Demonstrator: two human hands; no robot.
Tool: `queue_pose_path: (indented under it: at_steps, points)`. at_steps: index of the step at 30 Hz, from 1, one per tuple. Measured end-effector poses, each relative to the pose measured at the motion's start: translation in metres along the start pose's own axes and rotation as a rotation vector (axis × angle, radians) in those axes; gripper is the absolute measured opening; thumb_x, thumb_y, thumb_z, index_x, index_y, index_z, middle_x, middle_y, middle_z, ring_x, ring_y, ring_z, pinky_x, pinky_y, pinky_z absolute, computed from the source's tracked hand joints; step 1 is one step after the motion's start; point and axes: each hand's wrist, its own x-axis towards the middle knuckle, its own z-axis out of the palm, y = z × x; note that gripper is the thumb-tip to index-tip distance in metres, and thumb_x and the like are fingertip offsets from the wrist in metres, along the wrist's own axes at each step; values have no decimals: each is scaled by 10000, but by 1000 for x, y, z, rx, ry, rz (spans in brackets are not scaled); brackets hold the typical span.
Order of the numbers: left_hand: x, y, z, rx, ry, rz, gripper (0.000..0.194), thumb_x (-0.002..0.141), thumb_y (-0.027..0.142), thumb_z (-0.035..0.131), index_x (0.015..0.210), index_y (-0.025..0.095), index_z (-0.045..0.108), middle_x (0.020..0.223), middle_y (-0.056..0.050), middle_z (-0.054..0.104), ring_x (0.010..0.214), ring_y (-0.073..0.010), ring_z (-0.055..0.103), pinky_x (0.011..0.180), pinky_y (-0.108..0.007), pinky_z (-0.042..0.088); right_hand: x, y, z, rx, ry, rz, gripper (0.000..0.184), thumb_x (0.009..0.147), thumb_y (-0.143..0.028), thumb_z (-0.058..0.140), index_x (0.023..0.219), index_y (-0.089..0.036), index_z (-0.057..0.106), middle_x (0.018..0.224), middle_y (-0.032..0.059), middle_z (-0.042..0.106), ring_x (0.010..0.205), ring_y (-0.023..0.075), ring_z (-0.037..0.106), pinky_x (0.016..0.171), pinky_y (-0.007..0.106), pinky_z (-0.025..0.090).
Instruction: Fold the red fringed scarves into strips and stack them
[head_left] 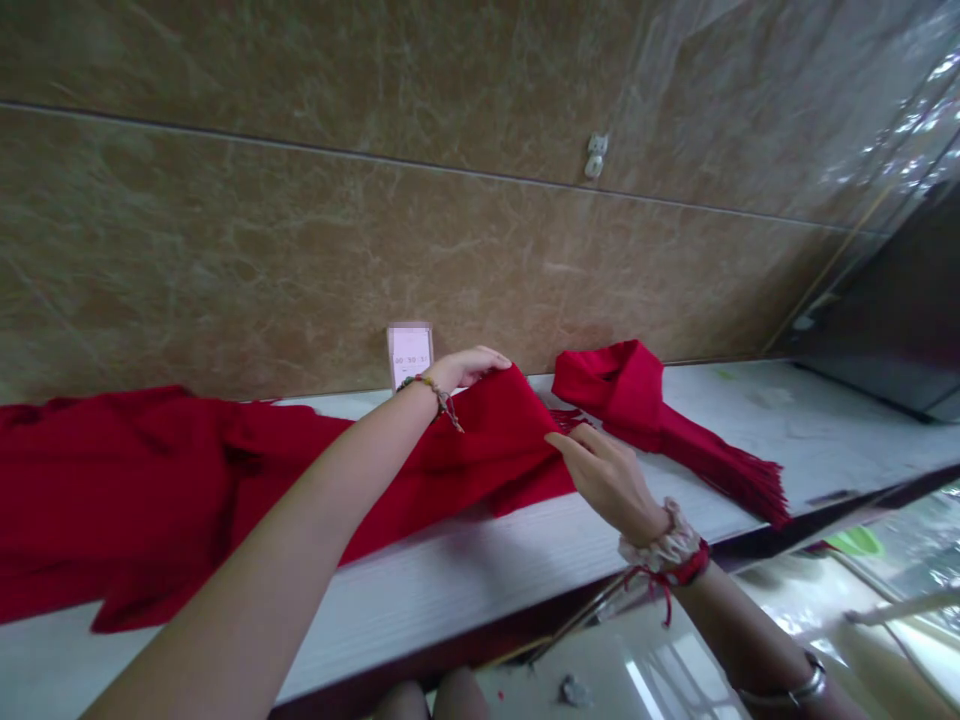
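Note:
A long red scarf (480, 440) lies along the white tabletop, its near part lifted and folded between my hands. My left hand (474, 366) is closed on the scarf's far upper edge, close to the wall. With thumb and fingers, my right hand (600, 465) pinches the same edge nearer the front, over a bit of fringe. Just right of my hands lies a second red scarf (637, 395), looped over itself, its fringed end pointing to the front right. To the left, more red cloth (135, 490) spreads out in loose folds.
A phone (411, 355) showing a timer leans against the brown marbled wall (300, 230) behind the white tabletop (450, 570). At the far right stands a dark appliance or box (892, 310). A socket (596, 155) is on the wall. The table's front edge runs below my hands.

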Motion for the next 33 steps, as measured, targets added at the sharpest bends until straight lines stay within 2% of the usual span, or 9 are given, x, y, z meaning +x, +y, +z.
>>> queue_pose_path:
  at_steps: [5,10,14,17,21,25,29,31,33]
  points:
    - [34,-30,41,153,32,-23,93,711,107,525,681,123,612,605,-12,629,583,-124,588,599,-234,473,-42,29,19,-47,-165,2,280,828,-63,378,904,-149,634,665,27,554,533,105,467,495,212,348]
    - [51,-59,62,397,61,-18,156,691,62,485,703,116,631,589,-2,617,618,-141,589,623,-228,460,-61,36,34,9,-302,34,289,798,-52,433,954,-175,642,678,30,549,582,123,489,510,214,390]
    - [56,-66,67,601,137,43,203,680,64,507,820,119,644,776,-52,654,822,-197,586,764,-256,428,-60,39,36,166,-302,56,335,774,-27,428,952,-204,650,892,71,577,800,158,536,678,277,472]
    - [53,-66,72,720,195,112,294,721,68,483,985,119,602,985,-109,617,965,-224,538,856,-286,381,-60,41,38,244,-349,61,346,768,-29,425,997,-185,632,1012,96,574,920,179,526,779,332,475]
    - [33,-68,78,826,268,199,377,789,130,453,1163,158,482,1202,-133,471,1101,-242,439,936,-369,317,-68,40,45,282,-340,109,403,761,-34,403,1096,-176,575,1092,110,553,996,199,502,842,385,454]
    - [-12,-80,78,983,292,289,401,835,263,444,1217,145,427,1249,-144,392,1148,-250,384,952,-390,306,-76,38,58,335,-244,349,526,674,-18,403,1179,-137,492,1094,123,532,999,205,511,852,386,450]
    - [-66,-90,67,1087,15,418,408,803,371,508,1157,169,490,1206,-99,436,1082,-209,444,934,-318,340,-73,36,64,336,-264,507,545,617,-24,432,1150,-113,503,926,92,572,871,202,552,804,373,468]
    - [-86,-91,58,1128,-117,418,341,797,313,522,1109,175,523,1115,-80,510,1006,-193,497,887,-297,379,-69,34,62,303,-307,488,534,611,-4,427,1124,-113,524,916,87,571,863,193,549,799,349,466]
    - [-99,-90,48,1183,-185,405,279,796,195,501,1071,170,541,1053,-71,553,968,-178,524,858,-276,396,-67,30,59,245,-355,432,517,637,6,416,1124,-122,530,919,83,563,834,180,549,766,321,475]
